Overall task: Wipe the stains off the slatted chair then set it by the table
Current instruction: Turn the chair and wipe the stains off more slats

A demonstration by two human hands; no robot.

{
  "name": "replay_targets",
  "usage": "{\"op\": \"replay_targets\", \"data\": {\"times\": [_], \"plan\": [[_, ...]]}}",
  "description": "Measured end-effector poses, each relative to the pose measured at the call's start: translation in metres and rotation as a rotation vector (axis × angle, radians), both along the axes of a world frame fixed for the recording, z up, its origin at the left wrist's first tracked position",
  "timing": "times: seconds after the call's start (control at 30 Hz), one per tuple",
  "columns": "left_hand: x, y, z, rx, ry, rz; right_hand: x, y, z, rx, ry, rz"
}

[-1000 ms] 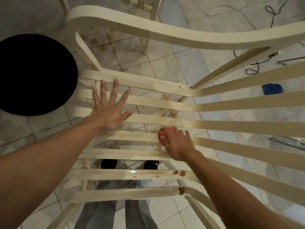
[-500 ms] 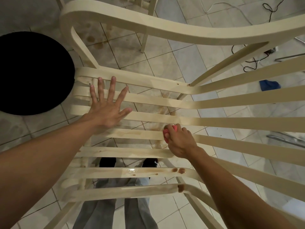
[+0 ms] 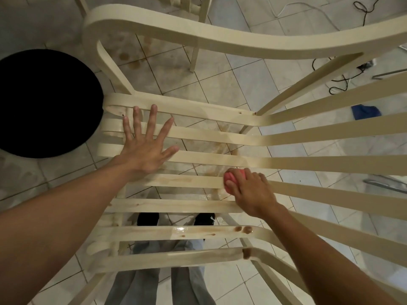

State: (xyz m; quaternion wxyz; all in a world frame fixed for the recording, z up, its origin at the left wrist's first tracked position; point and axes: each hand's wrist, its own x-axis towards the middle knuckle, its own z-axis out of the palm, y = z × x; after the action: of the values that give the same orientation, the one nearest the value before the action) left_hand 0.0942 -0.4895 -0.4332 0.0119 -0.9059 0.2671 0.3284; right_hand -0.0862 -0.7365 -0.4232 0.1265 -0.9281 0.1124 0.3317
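Across the whole head view spreads the chair [image 3: 220, 38], over a tiled floor [image 3: 242, 84]. Its pale slats [image 3: 308, 164] run from 9 toward 3 o'clock, and its curved top rail arches from 11 round to 2 o'clock. At 9 o'clock of centre the left hand [image 3: 146, 148] lies flat on the seat. Its fingers are straight and spread, the tips point toward 12 o'clock, and the palm presses on the third slat from the back. At 4 o'clock of centre the right hand [image 3: 251, 192] curls its fingers over a pink sponge [image 3: 231, 178] and holds it down on the fourth slat, with the heel of the hand over the fifth. A faint brown smear [image 3: 176, 179] runs along that fourth slat, at 9 o'clock from the sponge. Toward 6 o'clock, brown stains [image 3: 242, 229] dot the sixth slat beside a wet sheen, and another brown blot sits on the front slat just below them. Between the front slats, at 6 o'clock, grey trousers [image 3: 187, 282] and black shoes [image 3: 147, 219] show on the tiles. A round black disc [image 3: 44, 102] fills the edge at 9 to 10 o'clock, and its rim passes behind the slat ends. A blue cloth [image 3: 365, 111] lies on the floor at 2 o'clock, seen between two slats. Brown spots mark the tiles at 11 o'clock, under the rail. The pale leg [image 3: 195, 51] of another piece of furniture stands at 12 o'clock.
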Motion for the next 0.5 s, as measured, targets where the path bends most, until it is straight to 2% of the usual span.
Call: {"op": "replay_targets", "data": {"times": [0.17,0.5], "plan": [[-0.001,0.000,-0.002,-0.006,-0.015,0.002,0.003,0.000,0.000,-0.067,0.044,-0.025],[-0.001,0.000,-0.004,-0.009,-0.029,0.004,0.022,0.067,-0.006,0.170,-0.080,-0.020]]}}
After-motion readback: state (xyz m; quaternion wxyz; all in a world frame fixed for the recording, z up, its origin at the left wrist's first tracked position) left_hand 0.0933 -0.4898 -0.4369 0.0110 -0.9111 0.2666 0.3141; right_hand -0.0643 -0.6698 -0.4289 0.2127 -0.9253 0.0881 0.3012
